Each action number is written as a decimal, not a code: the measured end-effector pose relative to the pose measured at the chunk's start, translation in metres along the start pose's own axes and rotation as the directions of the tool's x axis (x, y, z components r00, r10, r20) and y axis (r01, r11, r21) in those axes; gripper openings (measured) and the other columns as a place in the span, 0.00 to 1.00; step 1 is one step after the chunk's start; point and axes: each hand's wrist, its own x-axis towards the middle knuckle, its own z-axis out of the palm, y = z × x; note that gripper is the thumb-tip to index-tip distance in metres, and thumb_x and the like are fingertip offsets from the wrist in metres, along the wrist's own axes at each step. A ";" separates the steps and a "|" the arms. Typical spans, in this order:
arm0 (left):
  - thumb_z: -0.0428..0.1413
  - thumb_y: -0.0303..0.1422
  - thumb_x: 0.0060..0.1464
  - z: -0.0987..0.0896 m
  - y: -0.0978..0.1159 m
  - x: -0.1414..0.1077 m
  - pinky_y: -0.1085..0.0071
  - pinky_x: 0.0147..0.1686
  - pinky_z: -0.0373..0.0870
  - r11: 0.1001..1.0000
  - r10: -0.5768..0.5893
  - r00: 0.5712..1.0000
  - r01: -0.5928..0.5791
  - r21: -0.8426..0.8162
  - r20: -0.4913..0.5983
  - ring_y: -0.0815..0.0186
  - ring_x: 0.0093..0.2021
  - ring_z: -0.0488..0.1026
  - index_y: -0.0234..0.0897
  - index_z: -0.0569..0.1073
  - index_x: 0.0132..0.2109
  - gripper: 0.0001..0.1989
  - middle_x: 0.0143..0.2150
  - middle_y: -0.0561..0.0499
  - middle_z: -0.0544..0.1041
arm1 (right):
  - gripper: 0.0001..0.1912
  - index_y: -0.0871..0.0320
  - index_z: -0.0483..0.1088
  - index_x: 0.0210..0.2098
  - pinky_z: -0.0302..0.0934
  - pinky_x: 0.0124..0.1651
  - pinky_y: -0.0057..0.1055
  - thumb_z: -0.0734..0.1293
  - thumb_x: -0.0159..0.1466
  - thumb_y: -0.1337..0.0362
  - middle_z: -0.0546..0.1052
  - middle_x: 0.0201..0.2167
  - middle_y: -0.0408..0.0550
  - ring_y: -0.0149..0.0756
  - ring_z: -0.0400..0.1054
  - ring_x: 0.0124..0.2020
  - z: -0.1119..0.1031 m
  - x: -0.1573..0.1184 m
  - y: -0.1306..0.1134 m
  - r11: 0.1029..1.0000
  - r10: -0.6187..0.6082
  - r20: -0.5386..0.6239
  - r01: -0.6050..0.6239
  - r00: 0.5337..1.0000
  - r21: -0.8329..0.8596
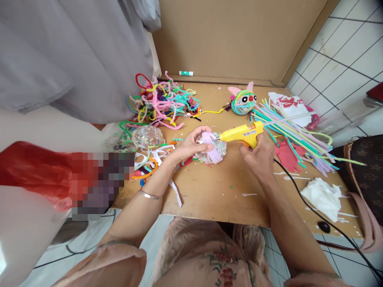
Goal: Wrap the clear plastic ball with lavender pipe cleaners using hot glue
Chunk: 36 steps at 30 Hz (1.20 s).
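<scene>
A clear, bumpy plastic ball (220, 150) with lilac pipe cleaners laid across it is held in my left hand (196, 143), fingers wrapped round its left side. My right hand (259, 155) grips a yellow glue gun (239, 134) by its handle. The gun's nozzle points left and meets, or nearly meets, the lilac strips; I cannot tell if it touches. A glue stick sticks out of the gun's back, and a black cord hangs below my right hand.
A tangled heap of pipe cleaners (158, 101) lies at the back left, near another clear ball (147, 136). A decorated ball with pink ears (243, 100) stands at the back. Straight pipe cleaners (296, 129), crumpled tissue (323, 198) and a brown bag (363, 171) are at the right.
</scene>
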 end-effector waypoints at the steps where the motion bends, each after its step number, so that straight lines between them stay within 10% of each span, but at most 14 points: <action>1: 0.67 0.40 0.36 0.000 0.000 0.000 0.76 0.35 0.64 1.000 0.001 1.000 -0.001 0.003 0.000 0.71 0.34 0.64 0.37 0.66 0.45 0.29 0.37 0.54 0.69 | 0.21 0.58 0.67 0.46 0.58 0.38 0.37 0.61 0.52 0.61 0.74 0.36 0.53 0.46 0.66 0.36 0.000 0.000 0.000 1.000 -0.001 -0.001 0.001 1.000 -0.003; 36: 0.68 0.38 0.35 0.001 0.000 0.001 0.76 0.36 0.64 1.000 0.000 1.000 0.000 -0.018 -0.011 0.70 0.36 0.64 0.37 0.66 0.44 0.29 0.38 0.53 0.69 | 0.20 0.58 0.68 0.39 0.55 0.32 0.37 0.60 0.48 0.58 0.70 0.27 0.49 0.44 0.63 0.29 0.004 0.002 0.007 0.998 -0.034 -0.110 0.040 0.993 0.054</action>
